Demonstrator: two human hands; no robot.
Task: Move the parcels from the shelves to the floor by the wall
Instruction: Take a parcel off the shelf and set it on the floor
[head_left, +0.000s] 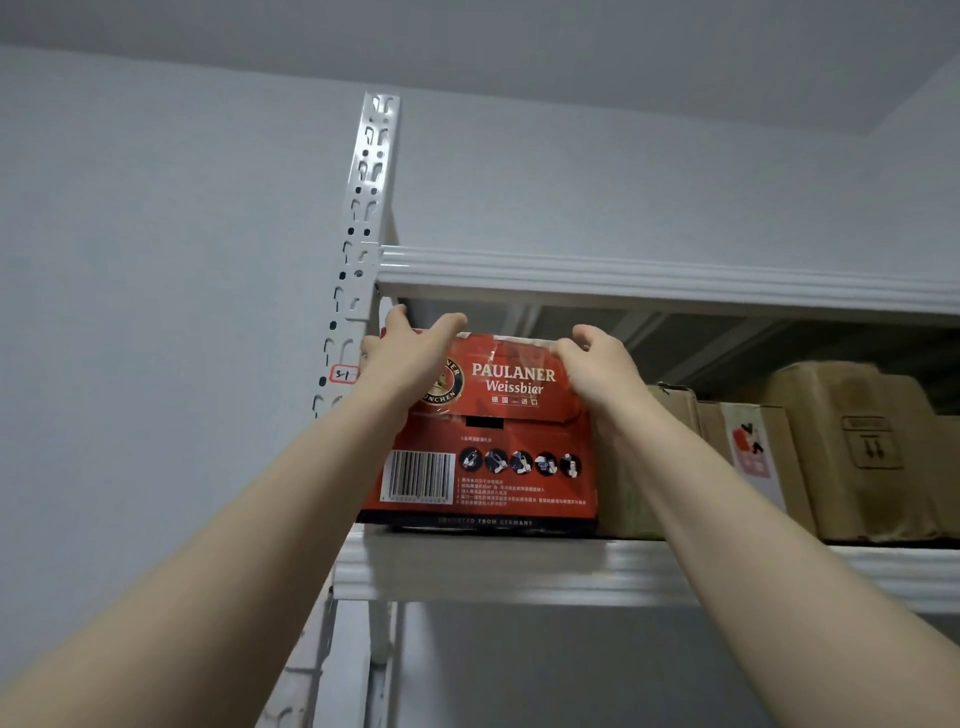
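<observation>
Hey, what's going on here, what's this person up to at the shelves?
A person is reaching up to a red beer box at the left end of a high shelf. The left hand grips its top left corner and the right hand grips its top edge further right. The box appears to sit on the shelf, not yet lifted off. Brown cardboard boxes stand in a row to its right, untouched.

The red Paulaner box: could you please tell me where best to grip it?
Grip the red Paulaner box by its top front edge, from the front, where left hand and right hand sit. A brown carton flanks its right side, the post its left; only front and top are open.
</observation>
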